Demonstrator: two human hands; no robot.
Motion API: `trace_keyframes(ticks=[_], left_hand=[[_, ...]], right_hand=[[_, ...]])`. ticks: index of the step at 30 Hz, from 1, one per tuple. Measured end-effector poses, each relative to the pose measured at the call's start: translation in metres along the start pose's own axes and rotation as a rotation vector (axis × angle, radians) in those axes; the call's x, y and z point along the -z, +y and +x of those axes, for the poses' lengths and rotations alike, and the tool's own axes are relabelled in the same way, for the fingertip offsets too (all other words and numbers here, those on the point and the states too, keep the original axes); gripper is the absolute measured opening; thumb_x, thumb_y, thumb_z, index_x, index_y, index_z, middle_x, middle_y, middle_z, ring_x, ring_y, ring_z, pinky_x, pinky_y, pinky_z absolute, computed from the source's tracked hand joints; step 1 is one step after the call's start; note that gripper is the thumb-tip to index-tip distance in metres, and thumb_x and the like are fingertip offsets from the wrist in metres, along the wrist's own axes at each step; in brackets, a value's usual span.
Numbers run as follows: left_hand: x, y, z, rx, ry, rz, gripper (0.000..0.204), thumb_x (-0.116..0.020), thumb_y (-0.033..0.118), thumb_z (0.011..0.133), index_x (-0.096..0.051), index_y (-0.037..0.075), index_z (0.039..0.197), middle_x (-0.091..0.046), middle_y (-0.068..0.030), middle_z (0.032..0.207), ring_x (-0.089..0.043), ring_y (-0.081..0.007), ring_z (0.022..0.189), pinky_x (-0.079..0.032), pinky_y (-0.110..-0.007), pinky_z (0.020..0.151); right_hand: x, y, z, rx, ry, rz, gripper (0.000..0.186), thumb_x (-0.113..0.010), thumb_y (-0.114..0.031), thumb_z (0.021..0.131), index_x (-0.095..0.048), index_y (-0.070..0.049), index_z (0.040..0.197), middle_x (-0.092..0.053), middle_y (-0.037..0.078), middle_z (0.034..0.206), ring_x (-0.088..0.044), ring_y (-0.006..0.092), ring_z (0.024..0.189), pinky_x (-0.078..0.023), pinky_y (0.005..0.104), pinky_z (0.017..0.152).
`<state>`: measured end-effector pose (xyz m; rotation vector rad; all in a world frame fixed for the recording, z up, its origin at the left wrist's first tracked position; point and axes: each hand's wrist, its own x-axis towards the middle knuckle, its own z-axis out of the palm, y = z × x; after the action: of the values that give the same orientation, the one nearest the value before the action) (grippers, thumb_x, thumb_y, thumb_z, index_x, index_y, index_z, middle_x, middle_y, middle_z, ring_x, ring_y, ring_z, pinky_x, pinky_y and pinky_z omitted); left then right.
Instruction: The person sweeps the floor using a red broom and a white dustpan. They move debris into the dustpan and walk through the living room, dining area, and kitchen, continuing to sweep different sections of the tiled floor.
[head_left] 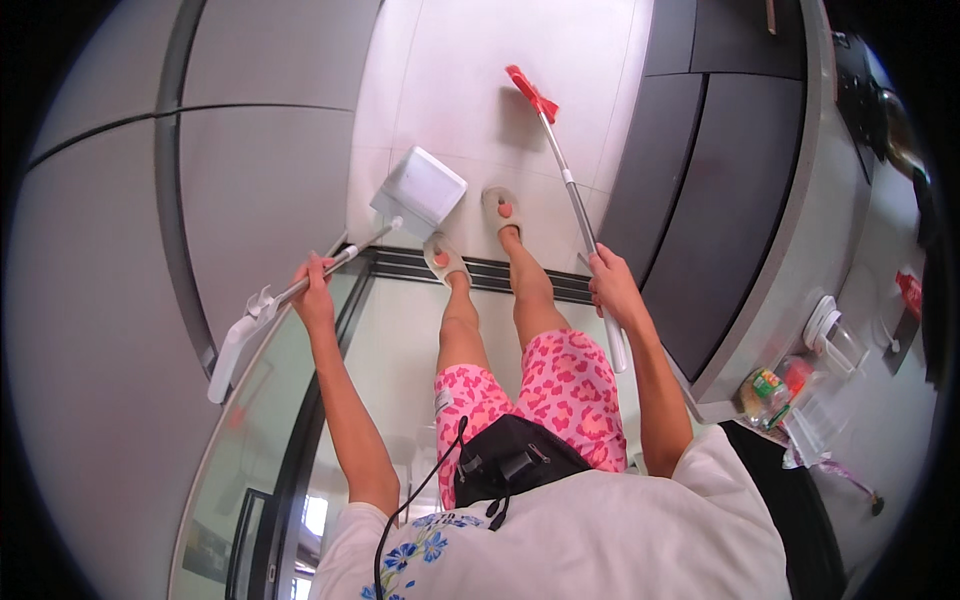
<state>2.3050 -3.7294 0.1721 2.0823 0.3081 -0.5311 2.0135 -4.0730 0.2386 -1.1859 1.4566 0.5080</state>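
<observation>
My left hand [315,291] is closed around the metal pole of a long-handled dustpan [425,190]. Its white pan hangs tilted by my left slipper, and the white grip end of the pole points toward the lower left. My right hand [613,284] grips the grey pole of a broom [577,195]. The broom's red head [533,95] is ahead of my feet, over the pale tiles; whether it touches them I cannot tell. A white handle end sticks out below my right hand.
I stand across a dark sliding-door track [490,272]. Grey cabinet doors [265,160] line the left, beside a glass door panel [255,440]. Dark cabinets [725,190] run along the right under a counter [790,250] holding jars and plastic containers [815,415]. Pale tiled floor [440,60] lies ahead.
</observation>
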Motion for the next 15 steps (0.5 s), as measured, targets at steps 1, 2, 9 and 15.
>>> trace_keyframes(ticks=[1,2,9,15], left_hand=[[0.007,0.0,0.003,-0.006,-0.001,0.025,0.037,-0.056,0.031,0.095,-0.068,0.0,0.079,-0.063,-0.002,0.075,-0.054,-0.0099,0.07,-0.045,-0.025,0.064],[0.003,0.002,0.005,-0.028,0.002,0.031,0.037,-0.056,0.031,0.095,-0.068,0.0,0.079,-0.062,-0.0016,0.074,-0.053,-0.0095,0.069,-0.044,-0.025,0.064],[0.001,-0.008,0.013,0.026,0.095,0.01,0.037,-0.056,0.031,0.095,-0.067,-0.001,0.081,-0.062,-0.0025,0.074,-0.053,-0.0101,0.069,-0.044,-0.024,0.064],[0.01,-0.031,0.019,0.15,0.21,-0.14,0.037,-0.055,0.032,0.096,-0.067,-0.002,0.089,-0.064,-0.0056,0.084,-0.058,-0.0119,0.076,-0.05,-0.026,0.071]], right_hand=[[-0.008,0.006,0.0,-0.071,-0.017,0.085,0.038,-0.042,-0.026,0.097,-0.05,-0.002,0.125,-0.045,0.001,0.057,-0.046,0.0125,0.044,-0.041,0.0301,0.038],[-0.012,0.0,0.0,-0.115,-0.028,0.096,0.036,-0.042,-0.026,0.098,-0.05,-0.003,0.124,-0.043,0.0,0.057,-0.044,0.011,0.044,-0.038,0.0283,0.038],[0.011,-0.068,-0.054,-0.351,-0.483,0.229,0.033,-0.042,-0.025,0.099,-0.05,-0.009,0.127,-0.033,-0.005,0.061,-0.03,0.0049,0.044,-0.03,0.0226,0.038],[0.001,-0.093,-0.082,-0.085,-0.263,-0.187,0.042,-0.041,-0.024,0.099,-0.045,-0.004,0.136,-0.043,-0.001,0.063,-0.041,0.0078,0.05,-0.039,0.026,0.047]])
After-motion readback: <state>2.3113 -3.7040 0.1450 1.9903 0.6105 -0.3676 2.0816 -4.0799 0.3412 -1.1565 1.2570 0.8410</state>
